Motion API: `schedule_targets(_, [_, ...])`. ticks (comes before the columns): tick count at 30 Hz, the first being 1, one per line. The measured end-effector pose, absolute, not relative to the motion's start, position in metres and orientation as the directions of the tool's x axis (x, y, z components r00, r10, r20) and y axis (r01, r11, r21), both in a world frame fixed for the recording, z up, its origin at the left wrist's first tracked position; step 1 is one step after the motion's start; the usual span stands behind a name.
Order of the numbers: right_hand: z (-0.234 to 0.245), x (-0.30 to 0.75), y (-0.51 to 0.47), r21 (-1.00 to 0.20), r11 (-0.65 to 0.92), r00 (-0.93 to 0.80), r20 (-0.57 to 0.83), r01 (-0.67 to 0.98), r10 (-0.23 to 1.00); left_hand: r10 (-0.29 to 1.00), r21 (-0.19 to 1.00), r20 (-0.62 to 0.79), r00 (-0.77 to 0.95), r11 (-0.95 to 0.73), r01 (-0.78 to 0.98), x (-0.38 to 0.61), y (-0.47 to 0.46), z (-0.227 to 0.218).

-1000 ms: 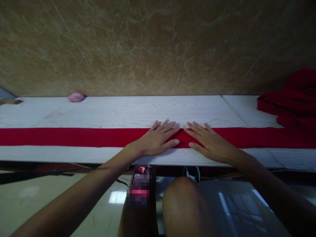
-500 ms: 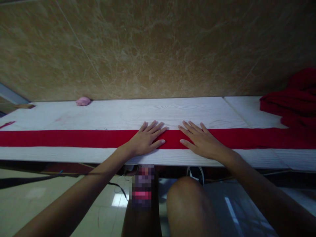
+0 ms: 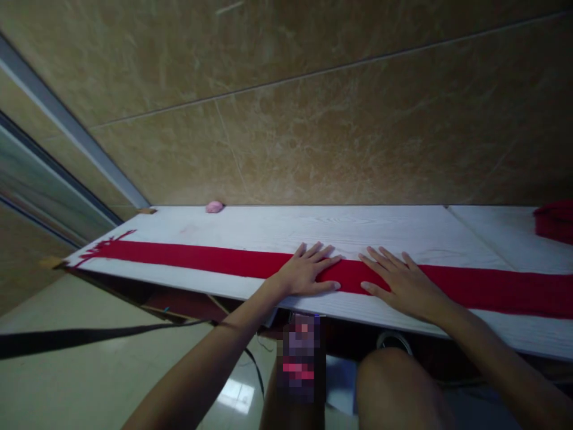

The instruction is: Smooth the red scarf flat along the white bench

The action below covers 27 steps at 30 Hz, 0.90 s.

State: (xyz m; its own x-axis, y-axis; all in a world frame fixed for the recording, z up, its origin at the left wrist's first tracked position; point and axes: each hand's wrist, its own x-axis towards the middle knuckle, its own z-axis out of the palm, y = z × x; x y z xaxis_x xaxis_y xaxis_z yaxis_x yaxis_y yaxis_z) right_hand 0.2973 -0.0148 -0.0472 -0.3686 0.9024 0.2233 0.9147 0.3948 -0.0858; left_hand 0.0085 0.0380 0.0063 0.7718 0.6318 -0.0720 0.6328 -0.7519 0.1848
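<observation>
A long red scarf [image 3: 188, 257] lies flat along a white wood-grain bench top [image 3: 268, 230]. Its left end has a loose fringe [image 3: 101, 248]. Both my hands rest palm down on the scarf near the middle, fingers spread. My left hand [image 3: 307, 272] presses on it with the fingertips over its far edge. A short way to the right, my right hand [image 3: 394, 278] lies flat on it in the same manner. A narrow strip of red cloth shows between the two thumbs. The scarf runs out of view on the right.
A small pink lump [image 3: 215, 206] sits by the brown marbled tile wall [image 3: 335, 137]. Bunched red fabric [image 3: 555, 221] lies at the far right. A black strap [image 3: 102, 337] crosses the lower left. My knees are below the bench's front edge.
The view has turned to the left, so the scarf's fringed end and a metal frame at the left now show. Both hands stay flat on the scarf in about the same spots.
</observation>
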Motion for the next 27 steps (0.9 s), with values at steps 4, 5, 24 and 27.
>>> schedule_targets(4, [-0.042,0.295,-0.015,-0.099,0.372,-0.351,0.18,0.923,0.919,0.641,0.222,-0.066,0.764,-0.737,0.638,0.008,0.036,0.007])
schedule_targets(5, [-0.04,0.294,-0.015,-0.1,0.365,-0.347,0.162,0.926,0.924,0.645,0.228,-0.065,0.761,-0.733,0.641,0.009,0.034,0.007])
schedule_targets(24, [-0.013,0.284,-0.024,-0.108,0.322,-0.322,0.017,0.941,0.947,0.85,0.211,-0.064,0.523,-0.501,0.839,-0.092,0.061,0.02])
schedule_targets(27, [-0.011,0.283,-0.025,-0.105,0.32,-0.322,0.003,0.941,0.947,0.855,0.147,-0.041,0.516,-0.506,0.85,-0.096,0.055,0.004])
